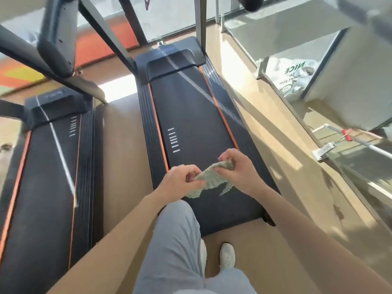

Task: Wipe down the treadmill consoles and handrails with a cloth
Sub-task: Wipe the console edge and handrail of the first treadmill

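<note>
**A:** Head view. Where's the cloth?

**B:** Cloth point(212, 179) is in the air between both hands, above the rear of the treadmill point(191, 107) belt. Left hand point(180, 183) pinches the near edge, fingers curled. Right hand point(235, 168) is curled round the far end. One corner hangs free.

**A:** Wiping yet?

**B:** No. The cloth touches no console or rail. My read: it's being folded or bunched before the first wipe.

**A:** Targets?

**B:** Console point(57, 37) is top left, seen from below, well away from the hands. Can't tell which machine it belongs to. Second treadmill point(48, 166) is to the left. The dark blur top right may be a rail end, can't tell.

**A:** Risks?

**B:**
- A loose bunch gives patchy contact and missed strips on the console.
- The hanging corner could snag on an upright point(106, 32) or slip out of the pinch.
- One shoe point(227, 255) is on the floor right behind the deck. With eyes on the hands, the person could trip on its rear edge when stepping up.
- Both hands are busy with the cloth, so there's nothing to grab if that happens.
</note>
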A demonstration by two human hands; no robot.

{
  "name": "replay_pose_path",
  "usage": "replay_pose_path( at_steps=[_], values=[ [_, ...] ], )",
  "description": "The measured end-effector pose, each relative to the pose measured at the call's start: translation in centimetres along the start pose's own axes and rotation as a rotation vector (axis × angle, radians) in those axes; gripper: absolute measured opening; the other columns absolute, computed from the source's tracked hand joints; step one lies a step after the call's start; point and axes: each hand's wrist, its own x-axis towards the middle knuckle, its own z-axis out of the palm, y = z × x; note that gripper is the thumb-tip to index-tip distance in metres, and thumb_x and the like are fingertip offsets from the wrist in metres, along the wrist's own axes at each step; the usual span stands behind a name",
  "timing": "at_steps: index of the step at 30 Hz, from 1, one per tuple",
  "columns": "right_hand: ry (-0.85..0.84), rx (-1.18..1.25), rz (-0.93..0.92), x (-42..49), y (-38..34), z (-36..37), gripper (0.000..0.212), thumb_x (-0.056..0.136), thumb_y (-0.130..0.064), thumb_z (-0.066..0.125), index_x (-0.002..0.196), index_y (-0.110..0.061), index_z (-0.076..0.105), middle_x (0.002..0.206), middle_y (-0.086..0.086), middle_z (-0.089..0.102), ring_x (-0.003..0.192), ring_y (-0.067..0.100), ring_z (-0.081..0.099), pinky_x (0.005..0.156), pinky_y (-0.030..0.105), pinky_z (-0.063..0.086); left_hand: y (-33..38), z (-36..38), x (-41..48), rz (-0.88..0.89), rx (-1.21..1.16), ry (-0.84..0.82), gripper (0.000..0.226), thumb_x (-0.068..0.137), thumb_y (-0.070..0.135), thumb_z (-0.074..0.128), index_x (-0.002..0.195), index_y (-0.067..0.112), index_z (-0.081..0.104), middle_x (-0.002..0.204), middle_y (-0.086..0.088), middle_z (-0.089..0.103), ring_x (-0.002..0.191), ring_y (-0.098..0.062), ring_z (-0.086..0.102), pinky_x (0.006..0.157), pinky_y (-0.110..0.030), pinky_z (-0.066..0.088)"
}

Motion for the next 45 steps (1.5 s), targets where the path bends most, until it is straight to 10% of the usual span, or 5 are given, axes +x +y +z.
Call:
replay_pose_path(
  at_steps=[5, 10, 29, 37, 45],
  values=[
    [0.112, 0.028, 0.01, 4.7, -1.5, -3.3, 0.031, 0.085, -0.008, 0.074, 0.075, -0.003, 0.045, 0.066, -0.003, 0.049, 0.062, 0.009, 0.042, 0.057, 0.021, 0.036, 0.5, -2.4, 4.1, -0.089, -0.236, 0.065, 0.015, 0.093, 0.028, 0.072, 0.081, 0.031, 0.064, 0.094, 0.012, 0.071, 0.095, -0.009, 0.067, 0.088, -0.033, 0.053],
    [0.195, -0.077, -0.021, 11.3, -3.4, -5.4, 0.012, 0.084, -0.006, 0.072, 0.091, -0.015, 0.068, 0.083, -0.011, 0.067, 0.075, -0.004, 0.057, 0.069, 0.007, 0.04, 1.1, -6.7, 10.1, -0.124, -0.401, 0.232, 0.006, 0.1, 0.012, 0.061, 0.097, 0.017, 0.063, 0.09, -0.002, 0.072, 0.081, -0.014, 0.067, 0.068, -0.023, 0.054],
    [0.491, -0.215, 0.225, 38.8, -20.3, -15.9, 0.028, 0.074, 0.002, 0.06, 0.078, -0.024, 0.065, 0.077, -0.007, 0.067, 0.079, 0.019, 0.065, 0.074, 0.041, 0.056, 11.6, -33.7, 37.7, 0.073, -0.258, 0.28, 0.014, 0.09, 0.019, 0.075, 0.09, 0.033, 0.073, 0.085, 0.017, 0.071, 0.079, -0.004, 0.064, 0.084, -0.028, 0.054],
    [0.959, -0.121, 0.296, 46.5, -20.1, -24.1, 0.02, 0.082, 0.006, 0.062, 0.08, -0.01, 0.051, 0.074, 0.003, 0.053, 0.064, 0.015, 0.046, 0.058, 0.012, 0.038, 20.9, -33.7, 50.9, 0.092, -0.197, 0.247, 0.004, 0.092, 0.021, 0.072, 0.096, 0.02, 0.074, 0.087, 0.013, 0.068, 0.086, -0.009, 0.064, 0.083, -0.024, 0.049],
    [0.982, -0.069, 0.316, 54.5, -14.3, -28.2, 0.01, 0.086, -0.003, 0.067, 0.09, -0.011, 0.063, 0.093, 0.004, 0.063, 0.082, 0.019, 0.059, 0.074, 0.024, 0.044, 22.6, -28.5, 60.5, -0.184, -0.245, 0.291, 0.004, 0.096, 0.023, 0.062, 0.093, 0.025, 0.065, 0.092, 0.004, 0.061, 0.092, -0.018, 0.057, 0.083, -0.033, 0.047]
  ],
)
